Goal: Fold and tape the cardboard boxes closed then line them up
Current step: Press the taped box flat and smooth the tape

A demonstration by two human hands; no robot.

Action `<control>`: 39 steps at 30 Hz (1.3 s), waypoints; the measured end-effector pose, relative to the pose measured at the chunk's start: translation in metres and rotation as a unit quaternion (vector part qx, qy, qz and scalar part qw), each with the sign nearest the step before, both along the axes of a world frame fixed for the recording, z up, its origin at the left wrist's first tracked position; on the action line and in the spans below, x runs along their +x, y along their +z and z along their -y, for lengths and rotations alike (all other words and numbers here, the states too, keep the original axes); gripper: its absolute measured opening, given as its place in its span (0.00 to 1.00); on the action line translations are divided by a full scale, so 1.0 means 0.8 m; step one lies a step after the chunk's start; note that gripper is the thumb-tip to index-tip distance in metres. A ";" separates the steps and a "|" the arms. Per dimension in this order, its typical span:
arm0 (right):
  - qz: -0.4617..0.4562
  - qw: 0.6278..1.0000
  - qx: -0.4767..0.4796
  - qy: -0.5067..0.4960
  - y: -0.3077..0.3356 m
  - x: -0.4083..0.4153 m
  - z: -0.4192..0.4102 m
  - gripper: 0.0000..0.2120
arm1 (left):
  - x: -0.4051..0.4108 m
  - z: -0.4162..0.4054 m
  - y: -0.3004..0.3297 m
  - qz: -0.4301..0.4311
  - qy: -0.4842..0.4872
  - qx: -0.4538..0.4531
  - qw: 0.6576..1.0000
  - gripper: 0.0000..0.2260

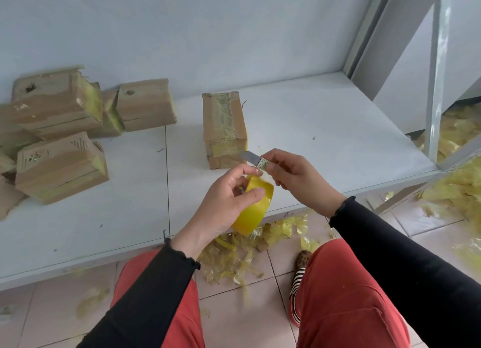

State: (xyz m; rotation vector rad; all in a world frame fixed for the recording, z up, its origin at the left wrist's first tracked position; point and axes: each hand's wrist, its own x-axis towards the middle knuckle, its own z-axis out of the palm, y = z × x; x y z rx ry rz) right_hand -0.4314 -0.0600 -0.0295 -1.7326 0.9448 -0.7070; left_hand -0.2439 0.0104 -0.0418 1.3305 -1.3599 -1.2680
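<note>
The white table [325, 129] is my landmark and the largest thing in view; I sit at its near edge, knees below it. On its far left lies a loose heap of cardboard boxes [62, 137], tilted against one another, not yet in a line. Near the table's middle, well apart from that heap, one taped box [225, 129] stands alone, with yellowish tape along its top seam and down its near end. Under the table's near edge, tape scraps [247, 246] litter the tiled floor. Just above that near edge, in front of the single box, my left hand [229, 204] wraps around the yellow tape roll [253, 209], thumb and fingers pressed on its rim. My right hand [296, 176] pinches a small knife [253, 159] by its handle, the blade pointing left toward the single box's near end. I judge the step in hand to be cutting the tape between roll and box, though no strip is visible. The next move calls for a short, controlled slice away from my left fingers, then pressing the loose end flat and sliding the box toward the others.
</note>
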 end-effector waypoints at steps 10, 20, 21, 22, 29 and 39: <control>0.046 0.955 0.171 -0.236 -0.044 -0.050 0.048 0.04 | -0.081 0.057 -0.029 0.373 0.035 -0.224 0.900 0.16; -0.356 0.890 -0.038 -0.283 -0.085 -0.102 0.104 0.16 | -0.073 0.069 -0.053 0.370 -0.147 -0.262 0.879 0.19; -0.386 0.873 -0.091 -0.285 -0.080 -0.097 0.103 0.19 | -0.056 0.068 -0.044 0.355 -0.117 -0.286 0.882 0.17; -0.367 0.872 -0.138 -0.293 -0.072 -0.086 0.101 0.20 | -0.037 0.069 -0.036 0.341 -0.076 -0.315 0.882 0.14; -0.155 0.935 -0.293 -0.125 -0.019 0.048 0.088 0.13 | 0.084 0.117 0.018 0.303 0.146 -0.262 0.905 0.13; -0.170 0.934 -0.307 -0.069 -0.050 0.094 0.104 0.11 | 0.112 0.151 -0.028 0.376 0.020 -0.186 0.908 0.27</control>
